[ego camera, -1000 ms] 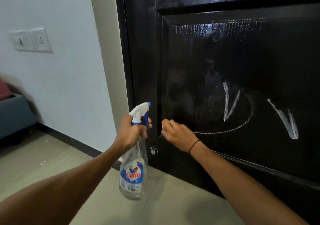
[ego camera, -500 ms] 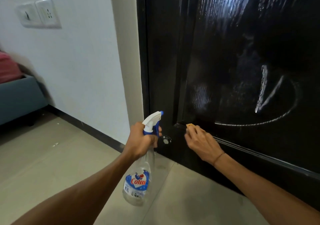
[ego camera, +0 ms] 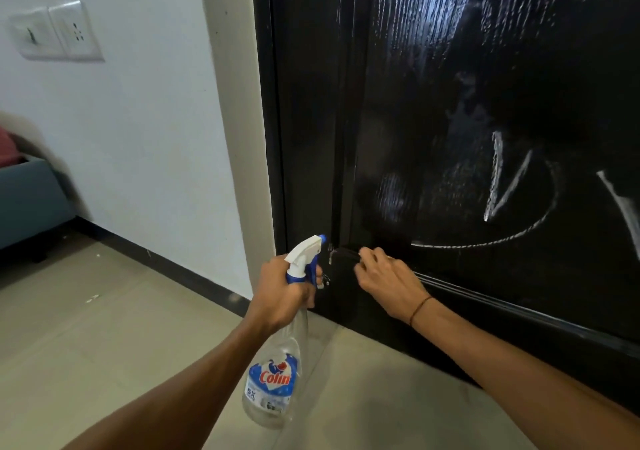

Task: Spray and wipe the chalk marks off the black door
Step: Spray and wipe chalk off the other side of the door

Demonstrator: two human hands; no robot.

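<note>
Beside white wall (ego camera: pixel 145 130), chalk-marked black door (ego camera: pixel 311 110)

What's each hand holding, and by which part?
Left hand grips the spray bottle at its neck, under the trigger head. Right hand is curled against the door; any wiper is hidden.

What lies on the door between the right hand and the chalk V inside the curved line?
In the head view, between the right hand and the chalk V runs only the curved chalk line on bare black door.
</note>
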